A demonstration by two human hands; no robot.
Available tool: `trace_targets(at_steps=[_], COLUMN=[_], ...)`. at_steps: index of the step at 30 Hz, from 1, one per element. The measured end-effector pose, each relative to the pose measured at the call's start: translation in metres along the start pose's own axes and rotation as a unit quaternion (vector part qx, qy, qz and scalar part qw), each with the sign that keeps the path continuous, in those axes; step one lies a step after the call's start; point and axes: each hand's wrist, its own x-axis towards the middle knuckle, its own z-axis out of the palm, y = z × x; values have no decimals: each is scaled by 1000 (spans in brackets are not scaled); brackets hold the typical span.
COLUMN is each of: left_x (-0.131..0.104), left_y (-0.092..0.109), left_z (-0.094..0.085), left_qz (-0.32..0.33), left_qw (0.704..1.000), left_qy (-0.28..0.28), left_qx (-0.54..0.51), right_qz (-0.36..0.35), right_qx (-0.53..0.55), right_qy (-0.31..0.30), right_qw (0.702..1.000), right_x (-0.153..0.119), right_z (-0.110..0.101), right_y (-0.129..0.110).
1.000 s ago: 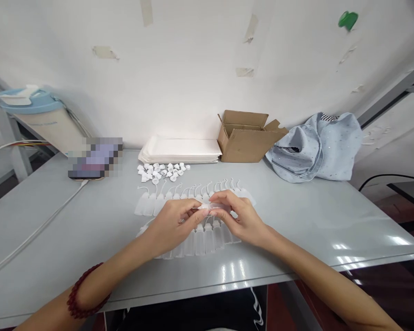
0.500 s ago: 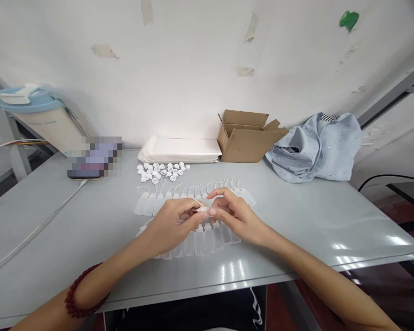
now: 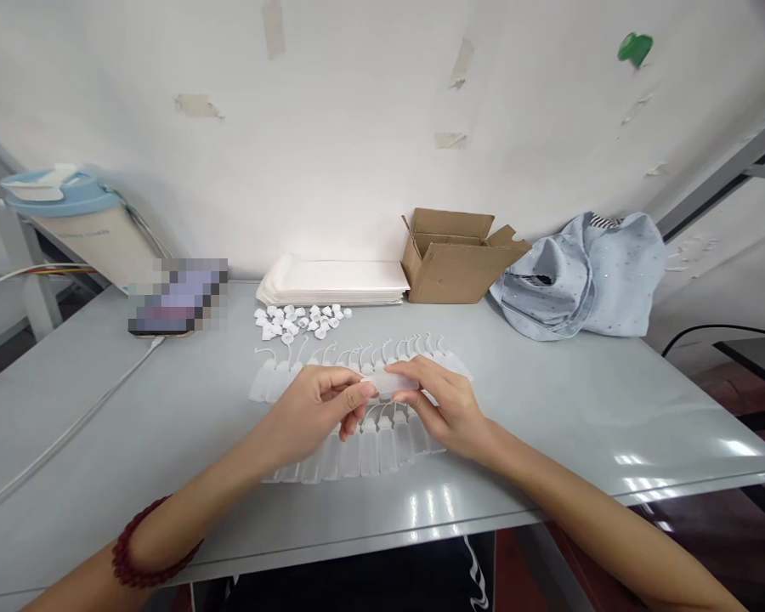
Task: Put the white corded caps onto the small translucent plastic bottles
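Observation:
Between my two hands lies a translucent white piece (image 3: 390,382), held sideways over the table. My left hand (image 3: 331,401) pinches its left end between thumb and fingers. The right end is gripped by the thumb and fingertips of my right hand (image 3: 444,401). Behind and below the hands, two rows of translucent pouch-like pieces with thin white strings lie flat: a back row (image 3: 266,380) and a front row (image 3: 370,450). My hands cover part of both rows. Several small white caps (image 3: 287,337) are scattered behind the back row.
A stack of white sheets or bags (image 3: 337,282) lies against the wall, beside an open cardboard box (image 3: 462,268). Light blue cloth (image 3: 618,280) sits at the back right. At the left are a phone (image 3: 178,297), its white cable (image 3: 70,423) and a lidded cup (image 3: 89,225).
The translucent piece now spans sideways between my hands, where only its small end showed before. My right hand's raised index finger has come down onto it, and the hands are slightly farther apart.

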Motion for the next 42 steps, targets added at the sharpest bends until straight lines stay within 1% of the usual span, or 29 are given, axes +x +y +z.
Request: trace_targets(at_steps=[1,2,3,4,5,6,7,8,9,10,12,14,17,20,23,25,28,33,39,41,42], left_x=[-1,-2,-3,-4,-4,-4,-3,-3,-2,-2,-1,-2,-2,-2,-1,-1,-1,-2,-3,-4,-5], left_y=[-3,-6,-9,-13,-15,-17,-18,-17,-15,-13,-6,1,6,7,6,6,8,9,8,7,6], left_z=[2,3,5,6,7,7,7,7,7,6,6,5,4,3,2,2,2,2,2,4,5], left_qz=[61,126,186,236,269,286,289,280,260,230,159,98,35,-8,-35,-44,-49,-40,-5,31,61], left_qw=[994,976,949,919,895,883,882,891,907,925,959,982,997,999,995,993,992,992,998,1000,998], left_qy=[36,71,100,116,123,124,122,120,115,110,95,77,52,28,-9,-20,-18,-29,-16,0,14], left_qx=[80,162,235,294,333,351,351,337,312,281,212,139,40,-32,-89,-109,-117,-118,-54,-6,27], right_qz=[43,96,156,213,259,289,304,307,297,274,201,117,32,-12,-37,-44,-45,-38,-30,-17,-4], right_qx=[39,91,151,211,262,298,315,311,291,259,169,80,7,0,7,14,27,33,14,6,9], right_qy=[-9,-24,-42,-60,-73,-79,-81,-79,-74,-67,-50,-28,-2,14,24,23,19,36,28,25,19], right_qw=[998,991,975,952,927,906,896,896,907,924,964,990,999,1000,999,999,998,998,999,1000,1000], right_x=[0,1,2,3,5,6,7,7,8,8,7,6,4,4,3,3,3,5,3,1,0], right_z=[0,-1,-2,-2,-3,-4,-4,-5,-5,-5,-6,-6,-6,-5,-4,-4,-4,-4,-2,-1,-1], right_y=[-1,-2,-3,-3,-5,-6,-7,-8,-9,-10,-11,-11,-9,-8,-6,-6,-7,-9,-7,-6,-6])
